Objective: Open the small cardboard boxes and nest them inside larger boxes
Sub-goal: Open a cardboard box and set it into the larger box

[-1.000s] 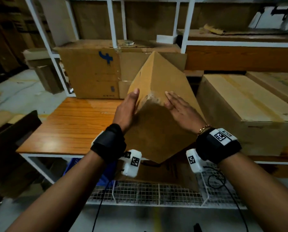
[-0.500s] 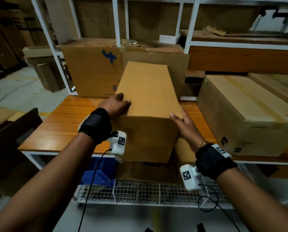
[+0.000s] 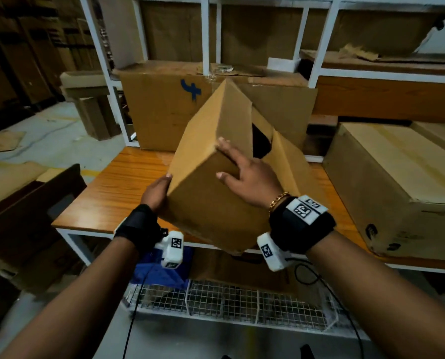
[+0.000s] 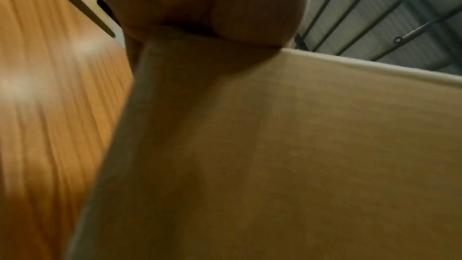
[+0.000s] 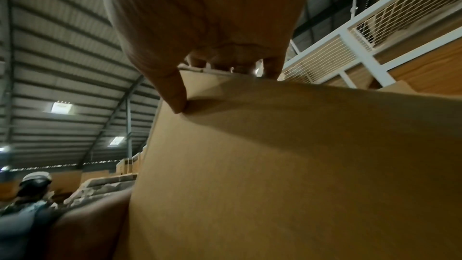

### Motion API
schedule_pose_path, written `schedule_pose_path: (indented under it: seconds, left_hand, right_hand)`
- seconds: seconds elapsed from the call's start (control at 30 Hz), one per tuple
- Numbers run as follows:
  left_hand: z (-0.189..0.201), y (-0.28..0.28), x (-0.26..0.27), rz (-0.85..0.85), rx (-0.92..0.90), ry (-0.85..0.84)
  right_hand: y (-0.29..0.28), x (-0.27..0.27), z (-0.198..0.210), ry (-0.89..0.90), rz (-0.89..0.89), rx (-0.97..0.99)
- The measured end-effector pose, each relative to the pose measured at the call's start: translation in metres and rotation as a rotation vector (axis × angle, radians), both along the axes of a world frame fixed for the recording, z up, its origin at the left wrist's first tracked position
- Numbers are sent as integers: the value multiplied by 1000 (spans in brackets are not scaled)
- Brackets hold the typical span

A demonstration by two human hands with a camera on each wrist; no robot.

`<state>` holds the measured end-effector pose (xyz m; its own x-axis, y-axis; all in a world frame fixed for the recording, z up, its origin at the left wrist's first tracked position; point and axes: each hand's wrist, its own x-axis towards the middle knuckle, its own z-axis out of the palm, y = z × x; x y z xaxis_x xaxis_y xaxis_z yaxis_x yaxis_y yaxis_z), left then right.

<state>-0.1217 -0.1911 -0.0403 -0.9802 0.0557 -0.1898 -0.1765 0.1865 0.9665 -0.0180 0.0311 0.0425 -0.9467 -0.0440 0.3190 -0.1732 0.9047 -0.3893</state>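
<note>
A plain brown cardboard box (image 3: 208, 141) is held tilted above the wooden table (image 3: 117, 193), one corner pointing up. Loose flaps hang on its right side around a dark opening (image 3: 261, 141). My left hand (image 3: 155, 191) cups the box's lower left edge, its fingers hidden behind the box; the left wrist view shows the palm against the cardboard box (image 4: 275, 145). My right hand (image 3: 244, 172) lies over the near upper corner with fingers spread. In the right wrist view its fingers (image 5: 270, 66) hook over the top edge of the box (image 5: 275, 165) and the thumb presses the face.
A big closed carton (image 3: 397, 177) fills the table's right side. Another large carton with a blue mark (image 3: 164, 112) stands at the back behind white rack posts (image 3: 117, 99). A wire basket (image 3: 216, 301) sits below the table. Another person (image 5: 32, 195) stands off to the side.
The box stood upright half a second ago; now it is tipped over, its flapped end showing. My right hand went from its right side to the near corner, my left from top to lower edge.
</note>
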Motion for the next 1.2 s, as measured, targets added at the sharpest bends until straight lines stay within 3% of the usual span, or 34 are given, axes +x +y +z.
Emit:
schedule_pose_path:
  seconds: [0.1,0.23,0.43,0.53,0.67,0.77,0.83,0.87,0.93,1.0,1.03,1.1,1.2]
  left_hand:
    - [7,-10,-6,-46,99,-58]
    - [35,-14,-2,-13,154,51]
    - [55,-16,5,-23,-26,181]
    - [61,-17,1,-87,-132,165]
    - [47,-21,5,-151,-421,22]
    - [20,-23,10,-164,-544,101]
    - [19,-24,17,-113,-455,111]
    - [18,-24,17,-106,-433,108]
    - [20,-33,19,-86,-363,91]
    - [27,-35,25,-21,-322,223]
    - [33,-39,28,54,-270,327]
    - [49,-46,35,232,-210,598]
    - [68,-52,42,436,-429,992]
  right_hand:
    - [-18,-10,-23,-61,116,42]
    - [-23,-13,-46,-190,46,86]
    - [7,2,-39,-381,-149,10]
    - [25,4,-34,-437,-170,-206]
    - [26,-5,-32,-494,-81,-558]
    - [9,-20,-36,-536,-47,-391]
    - [-10,-29,-36,-533,-48,-358]
    - [-18,-29,-33,-526,-35,-430]
    - [-39,-30,-23,-488,44,-814]
    - [-51,-25,-10,-433,176,-1122]
    - [-63,-28,-8,-408,249,-1098]
    - [-94,-31,-10,-376,346,-731]
    - [-127,-34,-23,-325,410,-106]
